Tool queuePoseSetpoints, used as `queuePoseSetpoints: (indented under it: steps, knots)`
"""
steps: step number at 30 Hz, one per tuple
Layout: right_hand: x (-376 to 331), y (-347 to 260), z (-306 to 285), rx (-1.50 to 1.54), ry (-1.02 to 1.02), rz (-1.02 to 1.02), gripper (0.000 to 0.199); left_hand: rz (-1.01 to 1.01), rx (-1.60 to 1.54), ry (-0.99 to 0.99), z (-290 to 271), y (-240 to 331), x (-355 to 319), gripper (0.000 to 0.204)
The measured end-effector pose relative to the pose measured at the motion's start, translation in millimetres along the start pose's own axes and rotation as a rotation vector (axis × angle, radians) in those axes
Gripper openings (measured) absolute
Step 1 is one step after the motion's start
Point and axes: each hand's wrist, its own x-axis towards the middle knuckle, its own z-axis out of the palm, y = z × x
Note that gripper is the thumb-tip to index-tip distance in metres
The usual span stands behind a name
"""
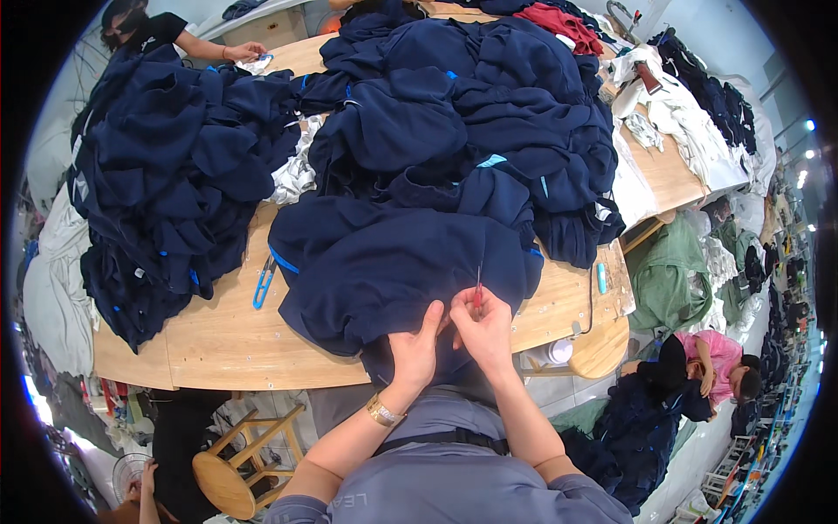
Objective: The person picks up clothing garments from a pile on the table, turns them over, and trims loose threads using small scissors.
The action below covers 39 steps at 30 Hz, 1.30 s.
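A navy garment with bright blue trim lies bunched at the table's front edge, partly hanging over it. My left hand grips its near edge, thumb on top and fingers hidden in the cloth. Beside it, my right hand is closed around a small red-handled tool with a thin pointed metal tip directed away from me, over the fabric. Whether that hand also pinches cloth cannot be made out. Left of the garment, blue-handled thread snips rest on the wooden table.
Large heaps of navy garments cover the table's left and far side. A teal marker-like stick lies at the right edge. Wooden stools stand below. One co-worker works at far left; another person in pink sits at right.
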Motion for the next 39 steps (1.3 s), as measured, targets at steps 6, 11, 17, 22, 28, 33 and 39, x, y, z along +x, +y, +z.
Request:
queuePoseSetpoints:
  steps: [6,11,17,22,28,33,39]
  knots:
    - [3,0,-1,0.272,-0.025,0.034,0.006,-0.099,-0.185,-0.032,7,14,3,0.032]
    - [6,10,-13,0.485,-0.146,0.07,0.01,-0.142,-0.169,-0.056,2,12,7,0.028]
    - [-1,1,-2,0.236,-0.04,0.048,0.011,-0.061,-0.15,-0.006,1,4,4,0.034]
    - [0,0,0,0.14,-0.013,0.044,0.01,0.068,-0.005,-0.005,0,0,1,0.032]
    - [3,4,-1,0.163,-0.028,0.013,0.008,0.162,0.185,-0.069,-3,0,3,0.028]
    - [3,4,-8,0.391,-0.095,0.079,0.005,-0.087,-0.103,-0.043,8,18,4,0.023]
    - [-1,1,-17,0.508,-0.134,0.067,0.012,-0.255,-0.172,-0.026,-1,23,11,0.017]
